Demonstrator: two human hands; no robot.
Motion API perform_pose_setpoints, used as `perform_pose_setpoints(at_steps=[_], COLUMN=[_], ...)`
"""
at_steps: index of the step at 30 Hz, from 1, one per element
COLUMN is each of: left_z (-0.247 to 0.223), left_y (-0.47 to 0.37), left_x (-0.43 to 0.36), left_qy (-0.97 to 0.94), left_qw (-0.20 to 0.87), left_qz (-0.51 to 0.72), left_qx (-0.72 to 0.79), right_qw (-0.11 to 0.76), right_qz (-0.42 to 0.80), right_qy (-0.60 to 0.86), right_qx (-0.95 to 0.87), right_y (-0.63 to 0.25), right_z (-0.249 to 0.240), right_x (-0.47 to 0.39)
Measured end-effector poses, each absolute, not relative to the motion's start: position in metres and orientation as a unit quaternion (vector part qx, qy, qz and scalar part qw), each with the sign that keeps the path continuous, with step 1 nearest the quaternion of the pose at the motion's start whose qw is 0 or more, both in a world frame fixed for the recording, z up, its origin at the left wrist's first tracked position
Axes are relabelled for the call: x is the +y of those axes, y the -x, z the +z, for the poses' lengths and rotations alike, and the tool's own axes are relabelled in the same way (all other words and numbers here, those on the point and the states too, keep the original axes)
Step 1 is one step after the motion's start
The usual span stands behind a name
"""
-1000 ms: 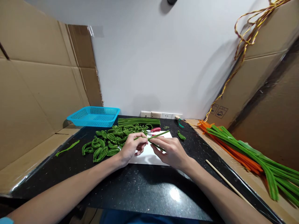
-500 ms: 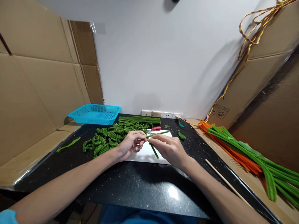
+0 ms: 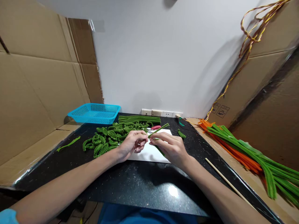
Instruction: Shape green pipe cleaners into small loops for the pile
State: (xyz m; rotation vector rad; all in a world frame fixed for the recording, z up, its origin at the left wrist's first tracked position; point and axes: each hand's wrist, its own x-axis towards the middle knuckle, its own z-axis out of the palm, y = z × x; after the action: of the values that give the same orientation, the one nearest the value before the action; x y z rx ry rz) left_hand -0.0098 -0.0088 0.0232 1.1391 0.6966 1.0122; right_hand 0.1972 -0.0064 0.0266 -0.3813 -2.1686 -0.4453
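My left hand (image 3: 133,143) and my right hand (image 3: 171,147) meet at the fingertips above a white sheet (image 3: 148,154). Both pinch a green fuzzy stem (image 3: 160,130), whose one end points up to the right while another piece slants down under my right fingers. What lies between the fingertips is partly hidden. Left of my left hand is a pile of looped green fuzzy pieces (image 3: 101,149). Behind the hands, red-handled pliers (image 3: 155,127) lie at the sheet's back edge. One green curled piece (image 3: 181,134) lies right of the sheet.
A blue basket (image 3: 95,114) stands at the back left, beside a bundle of straight green stems (image 3: 139,119). Green stems (image 3: 247,152) and orange stems (image 3: 240,158) lie on the right. A thin wooden stick (image 3: 227,181) is near my right forearm. Cardboard (image 3: 35,81) walls flank the table.
The upper end of the green stem now points more steeply upward, and the lower piece has swung toward my right hand. My fingertips have shifted slightly right.
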Motion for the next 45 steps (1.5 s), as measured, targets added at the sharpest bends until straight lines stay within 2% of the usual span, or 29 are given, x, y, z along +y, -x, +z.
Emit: perform_pose_setpoints(at_steps=[7,12,27,45], left_z=[0.024,0.025,0.021,0.015], left_y=[0.009,0.009,0.006,0.009], left_x=[-0.009,-0.009,-0.011,-0.01], left_qy=[-0.503,-0.507,-0.613,-0.672], left_qw=[0.658,0.632,0.537,0.52], left_qz=[0.467,0.491,0.465,0.416], left_qx=[0.311,0.32,0.346,0.322], right_qw=[0.426,0.433,0.403,0.404], right_qz=[-0.208,-0.183,-0.197,-0.158], right_qy=[0.129,0.178,0.253,0.313], right_qx=[-0.871,-0.865,-0.857,-0.845], right_y=[-0.198,-0.201,-0.191,-0.179], right_z=[0.027,0.023,0.021,0.02], right_x=[-0.006,-0.002,-0.008,-0.023])
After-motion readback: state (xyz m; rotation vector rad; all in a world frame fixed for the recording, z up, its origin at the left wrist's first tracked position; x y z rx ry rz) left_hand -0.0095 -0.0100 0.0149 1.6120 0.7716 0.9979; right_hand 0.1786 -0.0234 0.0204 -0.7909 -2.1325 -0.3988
